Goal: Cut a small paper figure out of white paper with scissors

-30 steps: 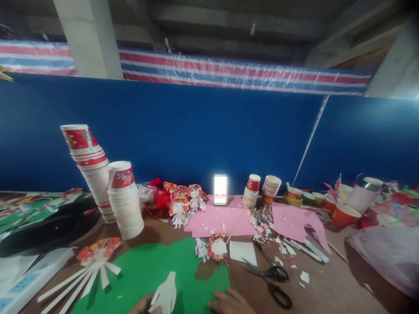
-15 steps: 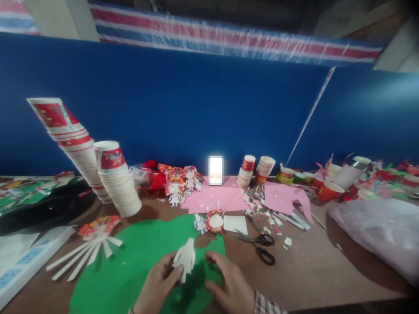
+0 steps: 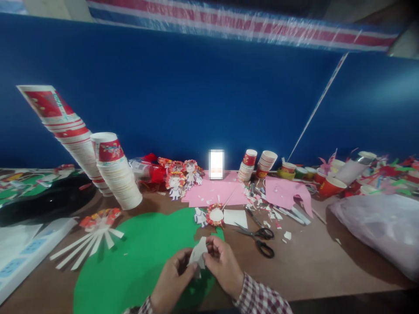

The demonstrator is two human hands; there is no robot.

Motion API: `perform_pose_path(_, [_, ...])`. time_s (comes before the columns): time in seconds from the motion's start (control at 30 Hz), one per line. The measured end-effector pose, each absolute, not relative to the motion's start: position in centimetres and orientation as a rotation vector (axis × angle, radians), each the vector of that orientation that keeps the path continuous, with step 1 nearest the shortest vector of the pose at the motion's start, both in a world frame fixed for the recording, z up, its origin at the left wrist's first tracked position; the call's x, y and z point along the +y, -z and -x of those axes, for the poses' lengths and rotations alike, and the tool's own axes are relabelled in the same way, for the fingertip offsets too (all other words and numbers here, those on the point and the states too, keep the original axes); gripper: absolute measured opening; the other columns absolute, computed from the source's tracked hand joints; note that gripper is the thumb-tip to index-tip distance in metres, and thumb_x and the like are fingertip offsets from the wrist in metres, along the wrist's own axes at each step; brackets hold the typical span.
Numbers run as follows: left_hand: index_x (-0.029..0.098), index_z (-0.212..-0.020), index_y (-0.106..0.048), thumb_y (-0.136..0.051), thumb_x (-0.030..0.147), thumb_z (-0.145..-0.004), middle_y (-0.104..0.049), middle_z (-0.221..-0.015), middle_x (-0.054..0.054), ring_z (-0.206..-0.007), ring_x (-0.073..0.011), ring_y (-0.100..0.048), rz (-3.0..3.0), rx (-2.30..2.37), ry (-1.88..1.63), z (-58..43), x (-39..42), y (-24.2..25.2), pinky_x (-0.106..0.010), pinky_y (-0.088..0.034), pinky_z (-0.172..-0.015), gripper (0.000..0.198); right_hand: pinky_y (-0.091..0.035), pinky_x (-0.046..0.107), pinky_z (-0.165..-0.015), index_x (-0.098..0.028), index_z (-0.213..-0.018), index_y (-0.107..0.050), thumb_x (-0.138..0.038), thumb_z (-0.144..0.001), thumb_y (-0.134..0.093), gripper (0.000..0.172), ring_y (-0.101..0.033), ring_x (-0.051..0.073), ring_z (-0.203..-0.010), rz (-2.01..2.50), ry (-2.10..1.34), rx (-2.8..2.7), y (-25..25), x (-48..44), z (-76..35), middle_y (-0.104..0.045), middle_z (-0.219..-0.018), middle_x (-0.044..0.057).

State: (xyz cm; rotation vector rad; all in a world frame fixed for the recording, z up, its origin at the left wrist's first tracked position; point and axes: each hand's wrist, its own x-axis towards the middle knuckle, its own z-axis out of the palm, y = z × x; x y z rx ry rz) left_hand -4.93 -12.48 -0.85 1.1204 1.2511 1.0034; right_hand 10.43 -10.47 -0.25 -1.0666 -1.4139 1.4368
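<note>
A small white paper cutout (image 3: 198,254) is held above the green sheet (image 3: 140,248). My left hand (image 3: 176,274) pinches its lower left side between thumb and fingers. My right hand (image 3: 224,264) grips its right edge, the thumb in front. The fingers hide part of the cutout's outline. Just beyond my hands lie a round red-and-yellow paper ring (image 3: 215,215) with a white middle, a small white cutout figure (image 3: 200,217) and a white paper piece (image 3: 235,218). Black-handled scissors (image 3: 258,237) rest open on the brown table to the right.
Tall paper cup stacks (image 3: 121,183) stand at the left, with a cut cup (image 3: 98,231) fanned into strips before them. Decorated paper figures (image 3: 176,185) lean at the back. Pink foam sheets (image 3: 212,194) and paper scraps lie mid-table. A plastic bag (image 3: 376,231) is at the right.
My right hand has moved left and closed on the cutout, which my left hand has shifted to the right and tilted. The view has dipped slightly downward.
</note>
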Motion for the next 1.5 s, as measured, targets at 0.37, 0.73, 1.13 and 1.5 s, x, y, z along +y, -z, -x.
perform_pose_path(0.37, [0.015, -0.094, -0.065, -0.079, 0.043, -0.060, -0.072, -0.075, -0.007, -0.060, -0.0161, -0.064, -0.657, 1.098, -1.105, 5.2, -12.6, 2.6, -0.024, -0.047, -0.053, 0.046, -0.039, 0.020, -0.052, -0.015, -0.103, -0.053, -0.029, -0.066, -0.074, 0.045, -0.053, 0.009, -0.053, 0.920, -1.801, -1.134, 2.6, -10.2, -10.3, -0.058, -0.063, -0.004])
perform_pose_path(0.73, [0.014, -0.092, -0.067, -0.083, 0.041, -0.054, -0.072, -0.085, -0.010, -0.072, -0.0207, -0.065, -0.727, 1.135, -1.133, 5.6, -12.4, 2.8, -0.029, -0.050, -0.063, 0.049, -0.037, 0.018, -0.050, -0.015, -0.099, -0.055, -0.027, -0.065, -0.076, 0.041, -0.051, 0.007, -0.050, 0.995, -1.745, -1.174, 1.6, -10.0, -10.5, -0.057, -0.060, -0.006])
perform_pose_path(1.13, [0.014, -0.098, -0.063, -0.082, 0.035, -0.057, -0.071, -0.084, -0.010, -0.068, -0.0192, -0.065, -0.611, 0.937, -1.075, 6.0, -12.4, 2.7, -0.028, -0.048, -0.060, 0.050, -0.039, 0.020, -0.047, -0.016, -0.103, -0.057, -0.041, -0.058, -0.082, 0.057, -0.050, 0.008, -0.047, 0.842, -1.978, -0.966, 4.6, -9.4, -10.0, -0.056, -0.061, -0.005])
perform_pose_path(1.5, [0.013, -0.107, -0.057, -0.066, 0.036, -0.067, -0.061, -0.072, 0.000, -0.067, -0.0182, -0.061, -1.275, 1.486, -1.081, 9.4, -8.9, 1.6, -0.032, -0.051, -0.063, 0.046, -0.048, 0.026, -0.062, -0.015, -0.107, -0.060, -0.020, -0.076, -0.060, 0.031, -0.063, 0.018, -0.076, 1.221, -1.391, -1.784, -0.1, -10.4, -13.3, -0.067, -0.088, 0.007])
